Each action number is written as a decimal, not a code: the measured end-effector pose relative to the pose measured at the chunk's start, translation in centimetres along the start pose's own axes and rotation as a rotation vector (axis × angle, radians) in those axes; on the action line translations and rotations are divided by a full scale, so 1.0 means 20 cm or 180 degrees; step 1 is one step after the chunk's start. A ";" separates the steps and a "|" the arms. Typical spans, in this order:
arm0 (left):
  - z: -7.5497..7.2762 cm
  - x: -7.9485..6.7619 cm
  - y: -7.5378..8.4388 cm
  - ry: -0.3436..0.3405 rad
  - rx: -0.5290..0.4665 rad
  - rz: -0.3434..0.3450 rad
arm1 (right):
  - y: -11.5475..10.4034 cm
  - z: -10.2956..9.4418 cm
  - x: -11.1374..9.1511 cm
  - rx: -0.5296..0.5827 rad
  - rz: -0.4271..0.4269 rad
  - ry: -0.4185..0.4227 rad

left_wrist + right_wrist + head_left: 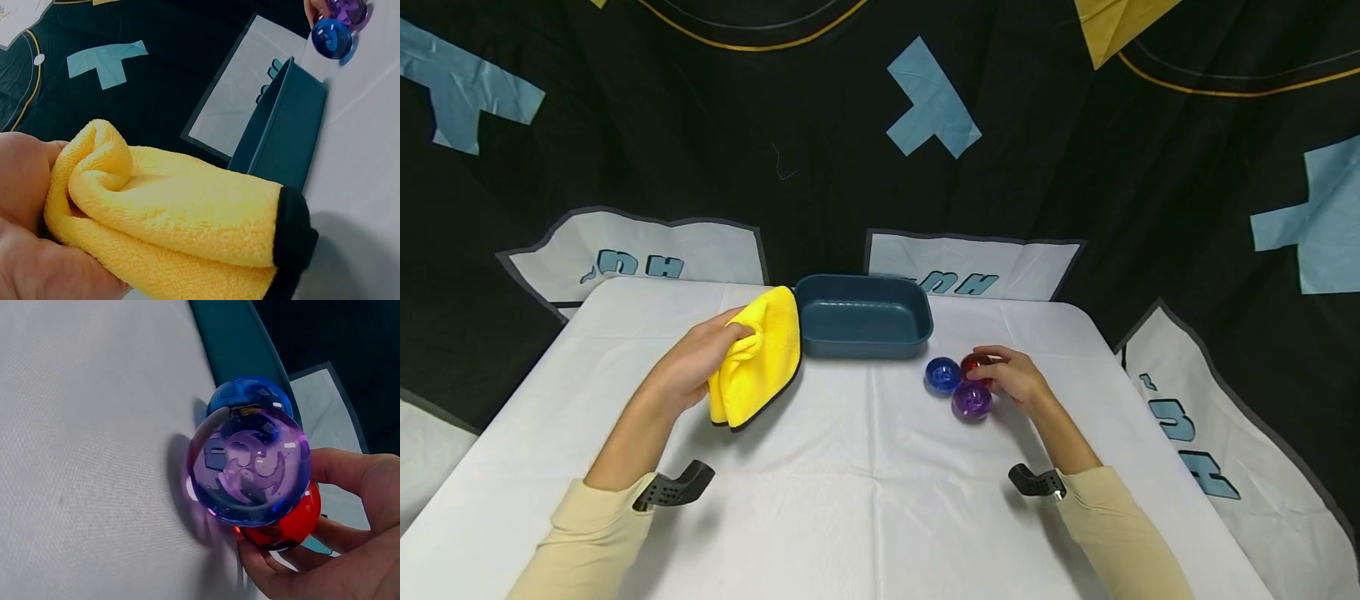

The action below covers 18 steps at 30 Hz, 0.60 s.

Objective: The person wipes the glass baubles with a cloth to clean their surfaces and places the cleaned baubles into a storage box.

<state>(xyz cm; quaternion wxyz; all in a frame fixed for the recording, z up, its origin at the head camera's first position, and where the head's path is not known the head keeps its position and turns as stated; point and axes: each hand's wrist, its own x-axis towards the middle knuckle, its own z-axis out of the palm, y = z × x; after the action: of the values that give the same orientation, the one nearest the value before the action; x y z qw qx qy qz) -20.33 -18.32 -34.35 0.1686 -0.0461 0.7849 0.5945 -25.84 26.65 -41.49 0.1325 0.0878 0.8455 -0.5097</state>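
Note:
My left hand (700,358) grips a bunched yellow cloth (760,354) with a black edge, lifted above the table just left of the blue-green bin. In the left wrist view the cloth (181,212) hangs in folds from the thumb and fingers. On the right, my right hand (1015,379) has its thumb and fingers around a red glass ball (294,519). A purple ball (972,401) and a blue ball (942,375) sit close beside the red one. The purple ball (250,465) partly covers the other two in the right wrist view.
A blue-green rectangular bin (865,348) stands at the back middle of the table, between the two hands. White cloth covers the table (820,517). Behind its far edge hangs a dark printed curtain (820,150).

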 end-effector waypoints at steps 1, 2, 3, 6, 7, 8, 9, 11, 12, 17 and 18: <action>0.01 0.00 0.00 0.0003 0.0006 0.0008 | 0.00 0.00 0.00 0.0000 -0.0022 0.0028; 0.01 0.00 0.00 0.0003 0.0001 0.0024 | 0.00 0.01 0.00 0.0026 -0.0013 0.0071; 0.02 -0.01 0.00 0.0002 -0.0003 0.0049 | 0.00 0.01 0.00 0.0029 -0.0023 0.0111; 0.05 -0.02 0.00 -0.0022 -0.0002 0.0157 | 0.00 0.01 0.00 0.0056 -0.0031 0.0238; 0.06 -0.02 0.00 -0.0033 -0.0002 0.0197 | 0.01 0.01 0.00 0.0049 -0.0026 0.0281; 0.07 -0.03 0.00 -0.0038 0.0005 0.0241 | 0.00 0.01 0.00 0.0058 -0.0014 0.0325; 0.08 -0.03 0.00 -0.0041 0.0019 0.0288 | 0.00 0.01 0.00 0.0057 -0.0001 0.0369; 0.10 -0.03 0.00 -0.0042 0.0040 0.0365 | -0.01 0.01 -0.01 0.0069 0.0012 0.0490; 0.11 -0.03 0.01 -0.0030 0.0050 0.0382 | -0.01 0.01 -0.01 0.0069 0.0017 0.0534; 0.16 -0.04 0.04 0.0012 0.0021 0.0481 | -0.07 0.00 -0.03 0.0182 -0.0049 0.0616; 0.16 -0.04 0.04 0.0015 0.0010 0.0493 | -0.08 0.00 -0.04 0.0214 -0.0066 0.0610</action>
<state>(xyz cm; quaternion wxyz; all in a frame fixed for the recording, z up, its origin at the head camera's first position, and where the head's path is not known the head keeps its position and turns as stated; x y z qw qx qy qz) -19.18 -15.09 -34.13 0.1204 0.0137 0.7874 0.6044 -25.55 25.91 -39.86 0.0427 0.1318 0.8376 -0.5284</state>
